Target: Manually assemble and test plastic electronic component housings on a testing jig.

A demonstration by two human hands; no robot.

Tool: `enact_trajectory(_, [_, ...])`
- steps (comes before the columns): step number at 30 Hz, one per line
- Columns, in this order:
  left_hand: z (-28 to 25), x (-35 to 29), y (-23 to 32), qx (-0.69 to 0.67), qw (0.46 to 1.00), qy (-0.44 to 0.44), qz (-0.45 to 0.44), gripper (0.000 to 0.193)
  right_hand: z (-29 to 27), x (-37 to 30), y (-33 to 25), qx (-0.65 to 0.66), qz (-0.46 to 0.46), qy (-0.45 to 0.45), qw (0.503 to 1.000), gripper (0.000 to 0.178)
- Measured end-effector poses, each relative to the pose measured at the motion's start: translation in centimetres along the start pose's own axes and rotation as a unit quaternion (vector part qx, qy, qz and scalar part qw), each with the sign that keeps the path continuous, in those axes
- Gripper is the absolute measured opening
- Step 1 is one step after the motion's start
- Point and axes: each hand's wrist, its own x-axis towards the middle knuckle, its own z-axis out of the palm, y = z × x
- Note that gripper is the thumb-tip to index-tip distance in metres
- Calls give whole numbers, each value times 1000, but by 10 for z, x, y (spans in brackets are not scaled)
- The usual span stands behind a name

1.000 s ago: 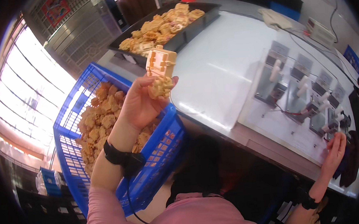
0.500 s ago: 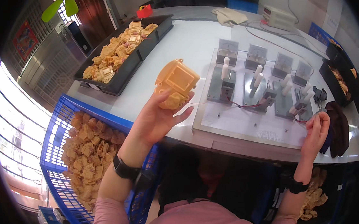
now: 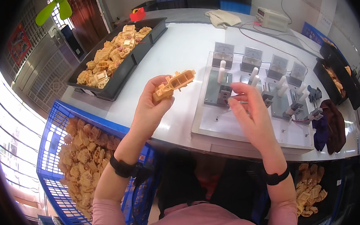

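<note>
My left hand (image 3: 154,101) is closed on a yellow plastic housing (image 3: 180,81), held up over the left part of the table. The housing is turned edge-on, with its hollow rectangular opening showing. My right hand (image 3: 250,112) is at the leftmost test fixture (image 3: 217,87), a grey metal block with a white-handled lever. Its thumb and fingertips are bent together beside the block; whatever is between them is too small or hidden to make out. More fixtures stand to the right on the white board (image 3: 230,130), each with a square dial meter (image 3: 251,57) behind it.
A black tray (image 3: 134,66) of yellow housings lies at the back left. The blue basket (image 3: 49,161) at my left holds many more. Dark cloths (image 3: 334,127) lie right of the board; a power supply (image 3: 272,19) sits at the back.
My right hand has moved left from the board's right end to the leftmost fixture. My left hand has turned the housing from face-on to edge-on and lowered it slightly.
</note>
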Motion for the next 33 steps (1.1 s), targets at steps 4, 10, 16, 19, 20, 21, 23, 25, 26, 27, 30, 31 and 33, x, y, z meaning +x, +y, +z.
enact_trajectory(4, [1, 0, 0, -8, 1000, -4, -11, 44, 8, 0, 16, -15, 8, 24, 1000, 31])
enact_trajectory(10, [1, 9, -9, -7, 1000, -9, 5, 45, 17, -4, 22, 6, -13, 36, 999, 32])
enact_trajectory(16, [5, 57, -15, 94, 994, -17, 45, 46, 11, -9, 14, -4, -64, -15, 998, 28])
enact_trajectory(19, [16, 103, -14, 334, 921, -2, 200, 45, 9, -7, 12, -5, -59, -23, 998, 25])
enact_trajectory(20, [25, 117, -11, 385, 889, -6, 248, 45, 8, -6, 12, -9, -62, -19, 998, 25])
enact_trajectory(21, [32, 124, -8, 437, 851, -8, 292, 45, 9, -7, 12, -3, -62, -22, 998, 25])
enact_trajectory(23, [49, 128, -3, 425, 850, -32, 308, 45, 11, -8, 13, 1, -62, -23, 998, 25])
enact_trajectory(25, [61, 125, 2, 416, 841, -71, 338, 43, 13, -7, 14, 1, -70, -24, 997, 26])
enact_trajectory(26, [67, 121, 6, 416, 840, -80, 339, 43, 10, -9, 15, 3, -66, -16, 998, 26])
enact_trajectory(27, [72, 117, 12, 445, 811, -84, 371, 44, 7, -9, 14, 7, -73, -14, 997, 27])
enact_trajectory(30, [77, 101, 23, 488, 741, -143, 438, 49, 5, -7, 12, 8, -86, -9, 996, 28])
enact_trajectory(31, [78, 96, 25, 501, 698, -195, 473, 53, 5, -7, 12, 2, -96, -8, 995, 29])
enact_trajectory(33, [78, 91, 24, 506, 718, -220, 425, 62, 8, -7, 13, 6, -96, -4, 995, 29])
